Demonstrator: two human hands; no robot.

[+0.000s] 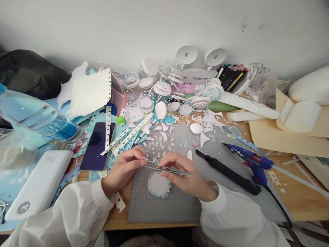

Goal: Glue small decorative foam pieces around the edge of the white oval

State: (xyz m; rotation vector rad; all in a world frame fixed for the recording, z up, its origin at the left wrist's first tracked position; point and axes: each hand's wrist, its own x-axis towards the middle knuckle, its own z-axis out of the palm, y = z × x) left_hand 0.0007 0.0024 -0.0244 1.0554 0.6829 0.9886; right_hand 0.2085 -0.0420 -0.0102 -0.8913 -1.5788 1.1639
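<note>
Above the grey cutting mat [144, 209], my left hand [128, 166] pinches one end of a thin pale blue-green strip or wire loop [154, 167]. My right hand [181, 173] has its fingers closed on thin tweezers [177, 171], whose tips are near the strip. Their exact contact is too small to make out. A round white disc [158, 184] edged with small blue and white pieces lies on the mat just below my hands. Small white and blue scraps [164, 147] are scattered beyond them.
A blue glue gun [252, 159] and a black cutter-like tool [228, 171] lie at right. At left are a phone [97, 145], a white power bank [39, 185] and a tilted water bottle [38, 115]. Decorated discs [161, 87] crowd the back.
</note>
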